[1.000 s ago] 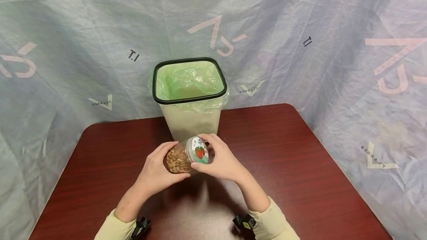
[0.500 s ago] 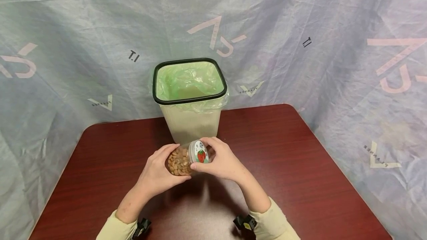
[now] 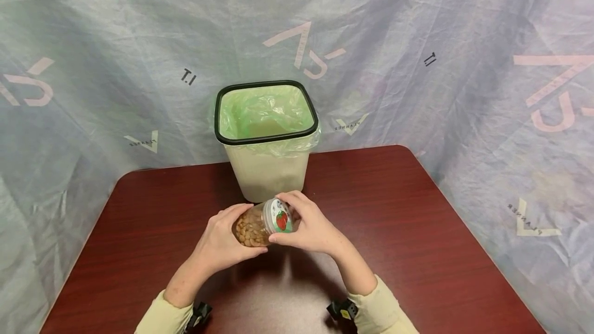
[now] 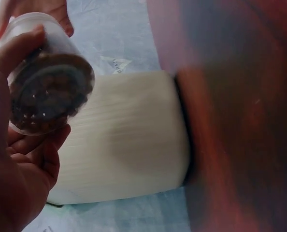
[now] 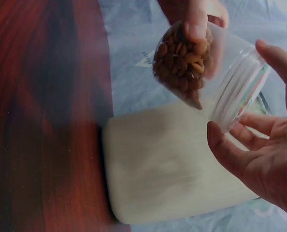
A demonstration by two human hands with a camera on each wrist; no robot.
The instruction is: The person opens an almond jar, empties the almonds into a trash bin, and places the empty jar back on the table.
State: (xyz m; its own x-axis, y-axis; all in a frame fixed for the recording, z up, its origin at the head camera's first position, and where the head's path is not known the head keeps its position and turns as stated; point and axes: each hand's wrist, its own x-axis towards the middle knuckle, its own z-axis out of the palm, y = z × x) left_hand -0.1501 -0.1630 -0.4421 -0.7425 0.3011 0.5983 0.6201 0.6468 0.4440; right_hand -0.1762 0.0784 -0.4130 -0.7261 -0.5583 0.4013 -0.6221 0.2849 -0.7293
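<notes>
Currently: Jar Gripped at Both Ends, Lid On

From the remote station I confirm a two-hand hold on the clear, cylindrical plastic jar (image 3: 258, 224). The left hand (image 3: 219, 240) curls around its base end. The right hand (image 3: 312, 228) pinches the round lid (image 3: 281, 220), printed with a red fruit on white, between thumb and fingers. The jar is tilted on its side above the dark-red wooden table (image 3: 380, 189), base to the left, lid to the right, on the near side of the off-white bin (image 3: 269, 169) with its translucent green bag (image 3: 274, 110).

Progress check. Done: jar off the table, both ends gripped. Not done: the lid is seated, and the brown, nut-like pieces (image 5: 182, 63) lie inside, towards the base. I judge the stage to be early. Whether the lid is loose, I cannot tell.
</notes>
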